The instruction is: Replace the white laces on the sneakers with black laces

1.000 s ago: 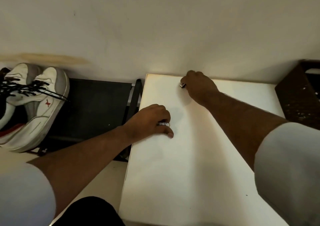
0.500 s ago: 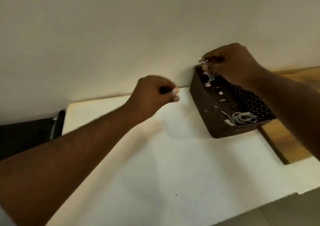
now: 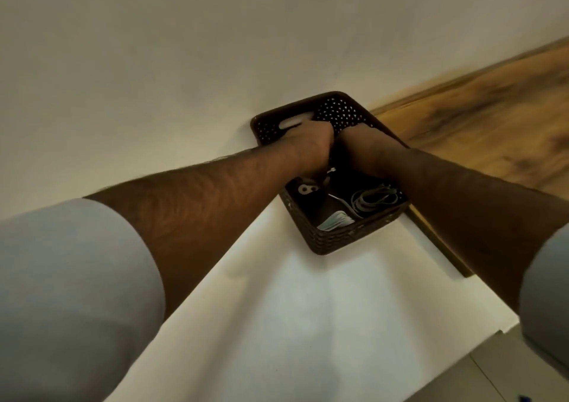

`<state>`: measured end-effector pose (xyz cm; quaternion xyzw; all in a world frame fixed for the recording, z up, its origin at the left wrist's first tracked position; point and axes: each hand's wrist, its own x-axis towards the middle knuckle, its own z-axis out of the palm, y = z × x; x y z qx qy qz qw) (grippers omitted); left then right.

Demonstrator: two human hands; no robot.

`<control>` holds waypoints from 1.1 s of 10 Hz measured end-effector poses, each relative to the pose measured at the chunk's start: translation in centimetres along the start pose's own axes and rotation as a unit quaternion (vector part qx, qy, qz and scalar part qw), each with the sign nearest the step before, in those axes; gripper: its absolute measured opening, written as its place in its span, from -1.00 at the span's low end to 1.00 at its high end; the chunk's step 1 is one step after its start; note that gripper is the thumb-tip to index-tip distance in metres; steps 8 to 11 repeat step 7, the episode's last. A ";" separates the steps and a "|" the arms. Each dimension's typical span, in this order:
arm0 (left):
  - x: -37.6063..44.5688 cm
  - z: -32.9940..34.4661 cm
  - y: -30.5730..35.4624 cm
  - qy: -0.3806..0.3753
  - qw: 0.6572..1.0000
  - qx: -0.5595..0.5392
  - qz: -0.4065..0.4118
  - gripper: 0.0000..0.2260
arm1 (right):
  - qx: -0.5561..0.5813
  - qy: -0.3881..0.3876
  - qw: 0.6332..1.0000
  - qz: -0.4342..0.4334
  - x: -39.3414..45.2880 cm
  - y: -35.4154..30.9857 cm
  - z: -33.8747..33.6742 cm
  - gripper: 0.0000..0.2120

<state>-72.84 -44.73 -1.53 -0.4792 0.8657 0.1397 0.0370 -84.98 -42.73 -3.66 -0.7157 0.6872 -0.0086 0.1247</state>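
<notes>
Your left hand and right hand are both down inside the dark brown woven plastic basket, knuckles up and side by side. Their fingers are hidden below the backs of the hands, so you cannot tell whether either holds anything. The basket sits on the white table, against the wall. Inside it, nearest you, lie a coiled grey cord and some folded pale paper. No sneakers or laces are in view.
</notes>
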 end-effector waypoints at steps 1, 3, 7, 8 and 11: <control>0.3 1.4 1.0 -0.030 1.000 0.005 0.003 -0.71 | -0.022 -0.008 1.000 0.001 -0.4 -0.1 -0.2 -0.76; 0.1 2.8 1.3 -0.026 1.000 0.004 0.008 -0.75 | -0.036 -0.031 0.999 -0.024 -1.0 -0.4 -0.7 -0.73; -10.9 -2.6 -5.6 0.216 0.962 -0.139 -0.090 -0.94 | 0.076 0.086 0.992 -0.043 -2.8 -5.0 -4.1 -0.71; -10.9 -2.6 -5.6 0.216 0.962 -0.139 -0.090 -0.94 | 0.076 0.086 0.992 -0.043 -2.8 -5.0 -4.1 -0.71; -10.9 -2.6 -5.6 0.216 0.962 -0.139 -0.090 -0.94 | 0.076 0.086 0.992 -0.043 -2.8 -5.0 -4.1 -0.71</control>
